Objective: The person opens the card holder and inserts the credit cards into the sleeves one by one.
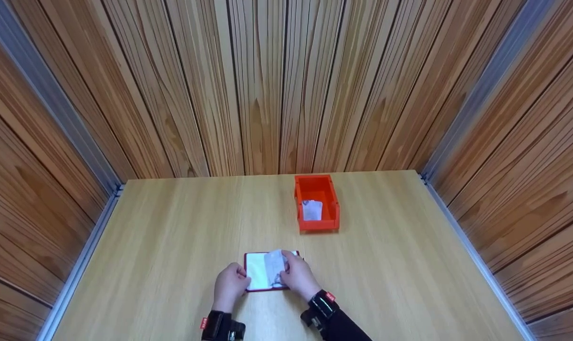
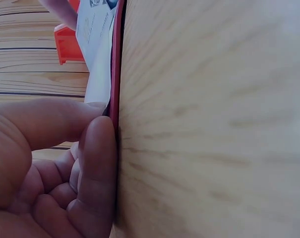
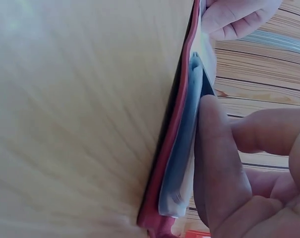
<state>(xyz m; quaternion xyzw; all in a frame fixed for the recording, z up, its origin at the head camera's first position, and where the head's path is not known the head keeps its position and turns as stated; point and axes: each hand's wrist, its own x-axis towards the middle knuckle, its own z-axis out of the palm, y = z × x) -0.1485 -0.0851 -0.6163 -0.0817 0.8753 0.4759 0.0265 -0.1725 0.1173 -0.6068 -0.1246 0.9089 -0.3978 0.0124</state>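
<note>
A small red-covered booklet (image 1: 256, 271) lies spread on the table before me, with a pale left page and clear plastic sleeves (image 3: 182, 148) stacked inside its right part. At its left edge my left hand (image 1: 232, 283) pinches the rim between thumb and index finger. My right hand (image 1: 298, 275) holds a whitish printed leaf (image 1: 273, 266) over the booklet's right half, the leaf standing tilted up from it. Dark print and a small picture show on this leaf in the left wrist view. The right hand's fingers hide part of the leaf and of the right cover.
Behind the booklet, slightly right, stands an orange-red plastic bin (image 1: 334, 215) with a whitish printed paper (image 1: 312, 210) inside. The wooden table (image 1: 173, 227) is bounded by plank walls (image 1: 258, 94) and metal rails (image 1: 476, 265) at the sides.
</note>
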